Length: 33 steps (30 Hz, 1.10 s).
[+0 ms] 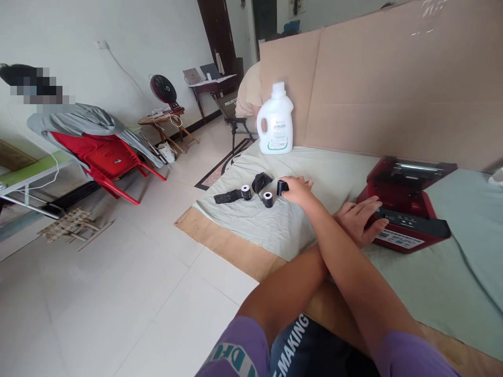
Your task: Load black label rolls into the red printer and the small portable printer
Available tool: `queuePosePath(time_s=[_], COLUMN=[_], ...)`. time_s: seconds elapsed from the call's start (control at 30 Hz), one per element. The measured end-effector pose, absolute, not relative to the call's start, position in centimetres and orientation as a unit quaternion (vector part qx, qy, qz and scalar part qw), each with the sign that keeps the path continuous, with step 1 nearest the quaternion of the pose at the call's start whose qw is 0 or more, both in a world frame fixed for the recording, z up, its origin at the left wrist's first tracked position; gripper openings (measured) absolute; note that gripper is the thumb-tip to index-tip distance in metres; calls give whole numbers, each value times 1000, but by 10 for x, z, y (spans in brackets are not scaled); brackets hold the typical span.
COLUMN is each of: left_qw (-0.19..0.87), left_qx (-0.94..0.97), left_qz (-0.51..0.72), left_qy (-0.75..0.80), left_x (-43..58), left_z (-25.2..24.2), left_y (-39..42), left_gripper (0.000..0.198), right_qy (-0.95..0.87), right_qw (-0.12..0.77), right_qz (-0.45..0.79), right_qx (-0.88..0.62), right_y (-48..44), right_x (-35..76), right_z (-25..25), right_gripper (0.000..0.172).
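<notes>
My forearms cross, the right one over the left. My right hand (297, 190) reaches to the left, its fingers closed round a small black roll (281, 188) at the cloth. To the right, my left hand (359, 219) lies with fingers apart against the near left side of a red and black printer (408, 222), whose lid is tilted up. Beside the held roll are a black roll with a white core (268, 199), another such roll (245, 192) with a black strip (228, 197) stretching left, and a crumpled black piece (261, 182).
A white detergent bottle (276, 123) stands behind the rolls, before a tall cardboard panel (361, 89). Pale cloth (314, 162) covers the wooden board (223, 246). On the left are a red chair (110, 154), a person in grey, and a fan (164, 90). Another person sits behind the panel.
</notes>
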<state>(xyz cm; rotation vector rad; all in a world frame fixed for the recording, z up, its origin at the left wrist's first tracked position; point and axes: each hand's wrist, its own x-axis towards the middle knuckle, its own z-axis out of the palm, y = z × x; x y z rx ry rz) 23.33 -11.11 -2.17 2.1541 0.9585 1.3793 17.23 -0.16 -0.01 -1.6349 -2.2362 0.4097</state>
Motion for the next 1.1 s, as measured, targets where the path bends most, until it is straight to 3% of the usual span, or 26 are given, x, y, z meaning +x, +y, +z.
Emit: queuePosePath(time_s=[0.17,0.3,0.5,0.7,0.93,1.1], left_qw=[209,200,188,179,157,154], left_qx=[773,770,785,814,812,818], left_qz=[469,485,485,458,425,438], left_qy=[372,364,335,310,367,340], left_x=[234,235,238,233,221,224], left_z=[-26,-30,-29,-39,-30,-25], left_y=[-110,-109,-106,-91,-101,-105], left_gripper=[46,46,45,45,36,36], right_qy=[-779,-758,-554,-458,-565,-667], right_qw=[185,208,429,491,470,347], right_qz=[142,188,485,596,485,353], right_qx=[-582,-589,-523,-440,-473,-557], right_y=[2,1,-13,-45,-98,-105], right_x=[169,168,179,222,333,417], right_z=[-5,-2,17,47,87,85], right_gripper=[26,22,26,30,31,37])
